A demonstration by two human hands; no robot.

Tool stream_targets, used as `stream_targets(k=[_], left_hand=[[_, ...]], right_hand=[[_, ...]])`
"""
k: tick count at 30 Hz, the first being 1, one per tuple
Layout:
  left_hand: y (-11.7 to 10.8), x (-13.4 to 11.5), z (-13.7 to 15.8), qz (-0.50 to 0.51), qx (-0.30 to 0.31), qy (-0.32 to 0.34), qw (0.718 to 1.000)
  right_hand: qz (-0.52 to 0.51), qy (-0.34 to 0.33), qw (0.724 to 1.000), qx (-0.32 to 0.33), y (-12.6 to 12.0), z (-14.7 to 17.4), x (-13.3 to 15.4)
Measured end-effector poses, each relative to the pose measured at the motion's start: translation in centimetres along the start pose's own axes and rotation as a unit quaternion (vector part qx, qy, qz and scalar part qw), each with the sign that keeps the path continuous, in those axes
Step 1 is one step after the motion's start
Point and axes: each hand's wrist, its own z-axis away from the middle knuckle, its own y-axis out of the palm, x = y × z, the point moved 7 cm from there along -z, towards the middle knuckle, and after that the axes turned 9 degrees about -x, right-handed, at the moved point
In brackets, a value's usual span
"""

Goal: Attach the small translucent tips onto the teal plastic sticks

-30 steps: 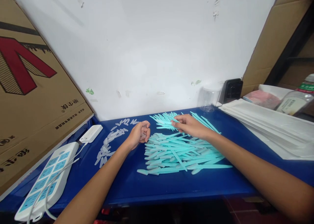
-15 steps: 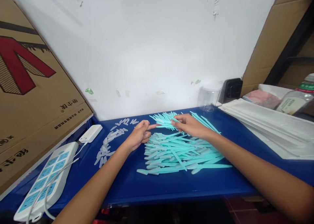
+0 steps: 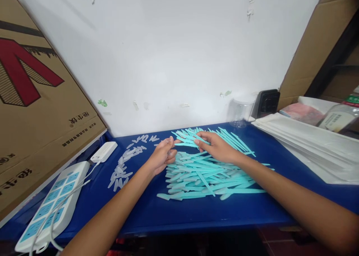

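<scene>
White wall [image 3: 174,61] is standing behind a blue table [image 3: 146,215], where a pile of turquoise sticks [image 3: 207,177] is lying mostly sideways, pale ends pointing left, perhaps so those ends are facing the left hand. Just beyond the pile, the right hand [image 3: 217,146] is pinching a few held sticks [image 3: 187,139] between thumb and fingers; its grip is leaving their left ends sticking out, probably for the other hand's access. At the pile's far left corner, the left hand [image 3: 162,155] is hovering with fingers curling inward and forefinger meeting those ends; whether it is gripping anything, I cannot tell. Behind the pile, more sticks [image 3: 193,130] are lying in a row. Left of the pile, clear plastic pieces [image 3: 130,154] are lying scattered, seemingly within easy left-hand reach. Farther left of the pile, a power strip [image 3: 54,194] is resting. Well right of the pile, white packets [image 3: 303,143] are lying stacked, apparently leaving working room.
</scene>
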Motion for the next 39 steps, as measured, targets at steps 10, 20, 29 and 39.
stream_targets(k=[10, 20, 29, 39], left_hand=[[-0.1, -0.3, 0.0, -0.018, 0.003, 0.029, 0.999], [-1.0, -0.4, -0.5, 0.013, -0.035, 0.041, 0.998], [-0.6, -1.0, -0.2, 0.0, -0.032, 0.046, 0.998], [-0.2, -0.9, 0.0, -0.023, -0.019, 0.06, 0.998]], right_hand=[[-0.018, 0.01, 0.999, -0.045, -0.4, -0.1, -0.4], [-0.032, 0.017, 0.999, -0.025, -0.3, 0.0, -0.1], [-0.032, 0.04, 0.999, 0.001, -0.2, 0.0, -0.1], [-0.037, 0.046, 0.998, 0.015, 0.3, 0.2, -0.1]])
